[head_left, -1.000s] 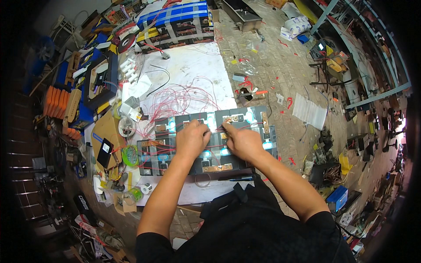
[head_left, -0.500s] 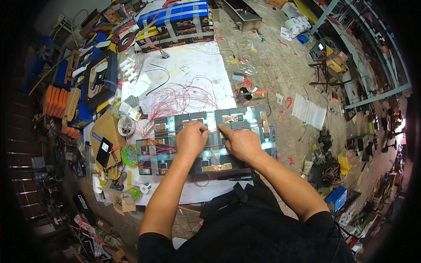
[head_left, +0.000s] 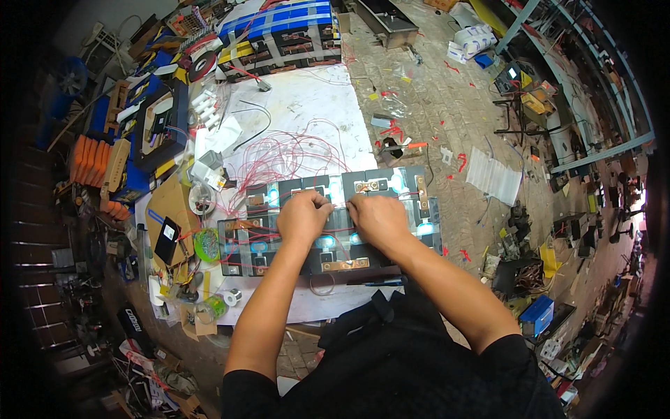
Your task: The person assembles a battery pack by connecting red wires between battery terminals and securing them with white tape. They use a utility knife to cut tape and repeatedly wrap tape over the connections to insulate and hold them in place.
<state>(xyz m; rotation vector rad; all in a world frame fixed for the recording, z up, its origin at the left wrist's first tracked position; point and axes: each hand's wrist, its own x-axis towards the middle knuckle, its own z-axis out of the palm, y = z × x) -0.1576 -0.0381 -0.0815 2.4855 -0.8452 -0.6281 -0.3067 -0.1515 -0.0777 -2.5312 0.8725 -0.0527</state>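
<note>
the right hand (head_left: pixel 380 219), pointing before, now curls its fingers; the left hand (head_left: pixel 302 218), at its nine o'clock, is half closed. what they grip i cannot tell. the battery pack (head_left: pixel 347 254) lies beneath both.

A green tub (head_left: pixel 207 245) sits near a spool (head_left: pixel 232 297); shelving (head_left: pixel 600 155) stands right.
</note>
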